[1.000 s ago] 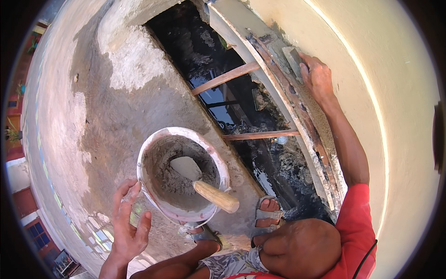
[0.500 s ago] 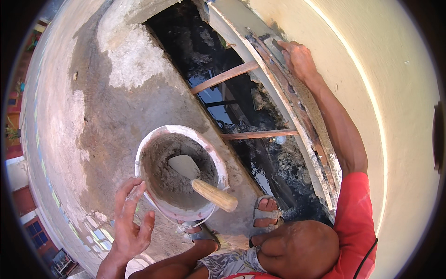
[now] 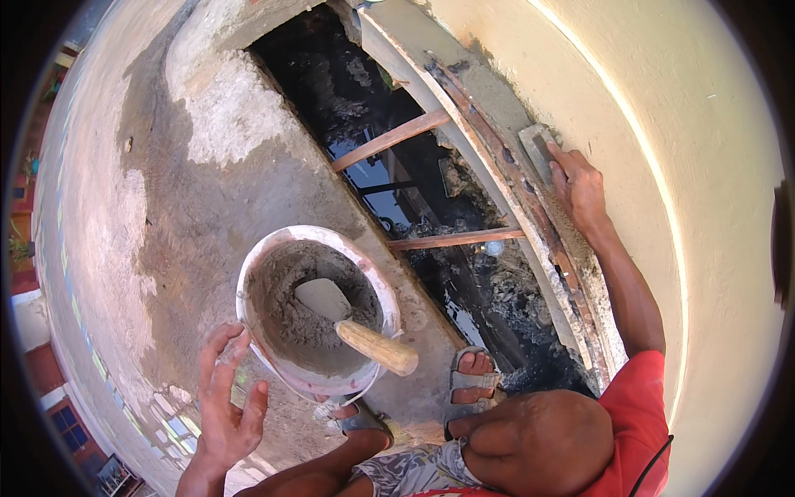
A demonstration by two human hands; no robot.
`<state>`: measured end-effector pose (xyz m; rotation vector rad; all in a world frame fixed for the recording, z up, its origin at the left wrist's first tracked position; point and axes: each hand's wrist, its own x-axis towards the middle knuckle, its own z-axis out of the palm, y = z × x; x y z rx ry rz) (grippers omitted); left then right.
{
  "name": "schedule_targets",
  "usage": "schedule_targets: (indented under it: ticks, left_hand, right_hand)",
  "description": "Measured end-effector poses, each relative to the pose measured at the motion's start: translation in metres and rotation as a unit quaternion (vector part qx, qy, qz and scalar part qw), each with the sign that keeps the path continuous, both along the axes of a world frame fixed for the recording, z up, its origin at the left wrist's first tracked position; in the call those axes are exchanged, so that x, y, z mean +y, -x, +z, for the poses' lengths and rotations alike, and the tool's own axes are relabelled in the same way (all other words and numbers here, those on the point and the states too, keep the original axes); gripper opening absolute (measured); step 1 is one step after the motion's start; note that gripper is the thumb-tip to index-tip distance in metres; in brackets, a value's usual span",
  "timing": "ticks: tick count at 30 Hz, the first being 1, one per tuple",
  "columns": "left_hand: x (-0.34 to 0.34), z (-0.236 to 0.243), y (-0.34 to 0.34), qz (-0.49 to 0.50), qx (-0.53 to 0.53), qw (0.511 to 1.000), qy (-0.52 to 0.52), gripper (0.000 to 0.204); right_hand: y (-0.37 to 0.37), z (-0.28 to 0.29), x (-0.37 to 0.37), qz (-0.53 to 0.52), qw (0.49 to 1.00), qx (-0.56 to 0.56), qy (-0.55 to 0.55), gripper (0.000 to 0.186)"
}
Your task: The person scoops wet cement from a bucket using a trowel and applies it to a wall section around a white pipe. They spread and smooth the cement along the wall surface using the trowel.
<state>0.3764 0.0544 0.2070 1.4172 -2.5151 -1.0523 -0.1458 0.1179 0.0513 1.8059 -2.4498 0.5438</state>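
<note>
My right hand (image 3: 584,186) grips a small flat grey rectangular tool (image 3: 537,141), pressed on the strip of grey mortar (image 3: 505,91) between a long weathered board (image 3: 493,161) and the wall. My left hand (image 3: 228,402), fingers spread and bent, is beside the white bucket (image 3: 251,273), its fingertips at or very near the rim; I cannot tell if they touch. Wet grey cement mix (image 3: 290,331) lies in the bucket, with a trowel (image 3: 321,298) resting in it, wooden handle (image 3: 377,348) over the rim.
An open channel of dark water (image 3: 348,83) runs along the wall (image 3: 696,166), crossed by two wooden struts (image 3: 393,137). My sandalled feet (image 3: 472,381) stand on the stained concrete (image 3: 166,207) near its edge, my knee (image 3: 538,431) raised. Doorways (image 3: 66,427) show at the far left rim.
My right hand and the flat tool first moved up along the mortar strip, then back down and to the right. My left hand stays by the bucket.
</note>
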Motion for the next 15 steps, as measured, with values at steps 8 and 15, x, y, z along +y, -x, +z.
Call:
schedule_targets:
  ticks: [8, 15]
  left_hand:
    - [-0.007, -0.002, 0.018, -0.066, 0.019, 0.998, 0.002, 0.05]
    - [-0.003, -0.007, 0.008, -0.035, 0.011, 0.999, -0.023, 0.053]
  right_hand:
    - [0.009, -0.01, -0.079, 0.062, 0.998, 0.031, 0.009, 0.034]
    - [-0.005, -0.007, -0.022, 0.039, 0.999, -0.009, -0.015, 0.032]
